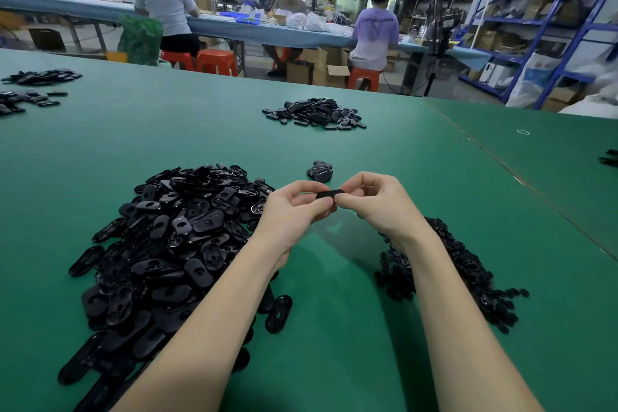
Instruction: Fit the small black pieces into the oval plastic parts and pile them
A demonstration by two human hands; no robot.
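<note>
Black, glossy and likely light, stiff and slippery, the oval part (pixel 329 193) is pinched at its ends by left hand (pixel 296 207) and right hand (pixel 374 199), above the heap (pixel 174 244) at eight o'clock.

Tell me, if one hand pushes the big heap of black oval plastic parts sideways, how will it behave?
The heap of black oval plastic parts is loose, so it would probably spread, not move as one block. The glossy shells likely slide easily over each other and the green table mat. Flat ovals should not roll.
</note>
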